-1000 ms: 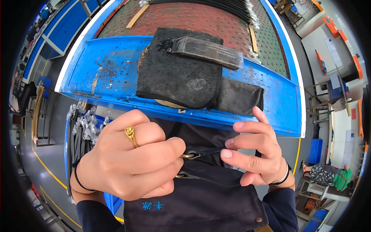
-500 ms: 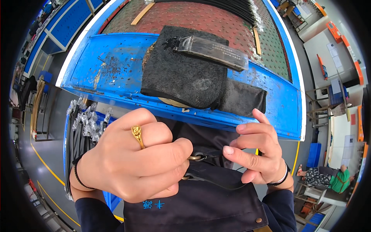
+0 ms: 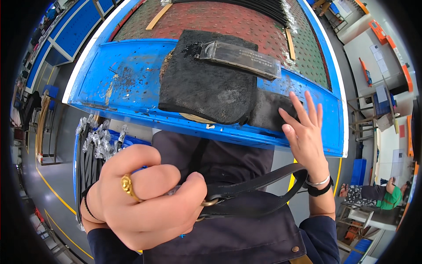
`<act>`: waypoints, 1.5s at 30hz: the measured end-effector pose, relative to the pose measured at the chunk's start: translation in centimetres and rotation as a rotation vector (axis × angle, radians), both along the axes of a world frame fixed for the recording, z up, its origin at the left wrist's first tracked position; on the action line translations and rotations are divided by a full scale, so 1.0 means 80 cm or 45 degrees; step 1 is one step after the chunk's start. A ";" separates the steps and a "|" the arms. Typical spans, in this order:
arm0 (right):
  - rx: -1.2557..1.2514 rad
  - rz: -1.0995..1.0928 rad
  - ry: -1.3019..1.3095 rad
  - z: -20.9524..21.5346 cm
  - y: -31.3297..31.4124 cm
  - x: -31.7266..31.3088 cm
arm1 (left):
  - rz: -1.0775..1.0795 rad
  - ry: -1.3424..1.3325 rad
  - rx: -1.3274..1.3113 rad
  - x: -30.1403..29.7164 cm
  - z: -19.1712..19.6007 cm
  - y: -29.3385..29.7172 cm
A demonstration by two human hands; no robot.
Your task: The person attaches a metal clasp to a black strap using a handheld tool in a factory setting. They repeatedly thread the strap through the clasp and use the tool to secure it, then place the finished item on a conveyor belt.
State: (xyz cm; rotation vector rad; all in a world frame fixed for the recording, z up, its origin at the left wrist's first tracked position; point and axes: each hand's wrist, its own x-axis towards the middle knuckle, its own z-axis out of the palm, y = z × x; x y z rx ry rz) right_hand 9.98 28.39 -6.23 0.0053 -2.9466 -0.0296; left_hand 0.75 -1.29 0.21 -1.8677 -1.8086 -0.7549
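My left hand [image 3: 145, 200] is closed in front of my dark apron [image 3: 237, 240], its fingers wrapped round the end of a black leather belt [image 3: 259, 187]. Brass-coloured metal [image 3: 210, 203] on the belt shows beside those fingers; the rest of that end is hidden in the fist. From there the belt runs right and bends back in a loop. My right hand [image 3: 305, 134] is open, fingers spread, above the bench's front edge. Its fingertips overlap a small dark cloth pad [image 3: 269, 109]; whether they touch it I cannot tell.
On the blue bench [image 3: 132, 66] lies a black cloth-covered block [image 3: 206, 88] with a clear plastic case [image 3: 241, 59] on top. Black straps with plastic-wrapped ends [image 3: 99, 138] hang at the left. A person in green [image 3: 389, 198] sits far right.
My right hand has left the belt, moving up and right to the cloth pad with its fingers spreading. The belt loop now shows. My left hand has shifted slightly down and left.
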 end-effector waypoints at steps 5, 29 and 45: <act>0.054 0.030 0.046 0.011 -0.008 0.006 | -0.026 0.044 0.067 -0.002 -0.005 -0.001; -0.567 0.625 0.021 0.103 -0.068 0.002 | 0.076 -0.461 0.030 -0.010 -0.016 -0.013; -0.615 0.481 -0.030 0.089 -0.055 -0.014 | 0.072 -0.438 0.033 -0.013 -0.015 -0.016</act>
